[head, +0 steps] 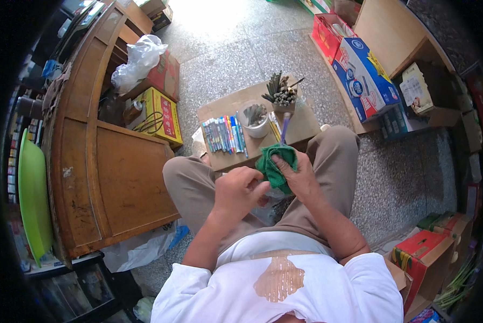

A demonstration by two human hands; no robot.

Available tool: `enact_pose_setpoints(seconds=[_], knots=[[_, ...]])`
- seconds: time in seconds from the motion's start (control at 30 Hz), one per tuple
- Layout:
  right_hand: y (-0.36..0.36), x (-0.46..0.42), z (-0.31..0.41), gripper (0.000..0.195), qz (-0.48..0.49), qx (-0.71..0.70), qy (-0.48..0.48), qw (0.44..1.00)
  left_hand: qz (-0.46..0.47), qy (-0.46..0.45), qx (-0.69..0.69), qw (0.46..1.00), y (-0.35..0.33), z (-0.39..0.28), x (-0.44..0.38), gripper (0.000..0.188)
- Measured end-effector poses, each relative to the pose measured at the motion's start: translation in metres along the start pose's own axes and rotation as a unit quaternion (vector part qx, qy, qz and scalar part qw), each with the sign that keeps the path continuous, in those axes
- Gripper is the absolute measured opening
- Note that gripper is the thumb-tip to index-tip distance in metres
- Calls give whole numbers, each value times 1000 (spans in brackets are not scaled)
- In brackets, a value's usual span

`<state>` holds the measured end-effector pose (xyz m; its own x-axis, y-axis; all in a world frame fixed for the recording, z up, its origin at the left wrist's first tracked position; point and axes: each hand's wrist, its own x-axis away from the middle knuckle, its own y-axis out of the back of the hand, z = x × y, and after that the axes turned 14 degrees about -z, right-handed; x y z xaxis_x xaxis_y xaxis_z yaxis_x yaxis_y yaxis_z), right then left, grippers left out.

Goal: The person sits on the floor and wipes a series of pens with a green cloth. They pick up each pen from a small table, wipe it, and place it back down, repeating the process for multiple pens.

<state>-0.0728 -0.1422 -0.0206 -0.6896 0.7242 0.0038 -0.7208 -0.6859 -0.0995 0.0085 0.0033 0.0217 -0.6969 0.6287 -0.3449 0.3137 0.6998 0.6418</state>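
My right hand (302,173) grips a bunched green cloth (279,165) above my lap. From the cloth's far side a slim purple stick-like item (284,131) points up over the low board; whether it is a pen or a brush I cannot tell. Just left of the cloth is my left hand (239,189), its fingers curled and thumb apart, with nothing visible in it. In front of my knees, the brown low board (225,103) bears a row of pens and markers (225,135), a white tub (255,125) with greyish contents, and a container of dark brushes or pens (283,95).
A wooden cabinet (132,173) stands at left, with a yellow carton (160,115) and a plastic bag (138,60) on a red box (164,74). To the right are a blue carton (362,80) and a red box (421,250). A green basin (33,202) leans at far left.
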Motion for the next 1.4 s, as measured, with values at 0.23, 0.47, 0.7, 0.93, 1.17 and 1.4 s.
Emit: enact_pose_setpoints(seconds=[0.23,0.47,0.7,0.93,1.17,1.4], knots=[[7,8,-3,22,228,262,97,933,-27,-222,-160,961,19,-9,-17,33],[19,-5,17,19,249,312,152,904,60,-198,-156,966,16,14,-5,40],[47,-25,22,17,70,138,-29,987,-16,-101,-148,984,23,26,-7,24],[9,10,-5,33,-136,-113,-197,964,53,140,44,988,7,1,-2,25],[-15,11,10,34,-62,-12,27,998,-12,-10,-12,1000,-9,-1,8,11],[5,-23,6,33,-249,-197,-184,930,155,248,256,921,-10,6,20,17]])
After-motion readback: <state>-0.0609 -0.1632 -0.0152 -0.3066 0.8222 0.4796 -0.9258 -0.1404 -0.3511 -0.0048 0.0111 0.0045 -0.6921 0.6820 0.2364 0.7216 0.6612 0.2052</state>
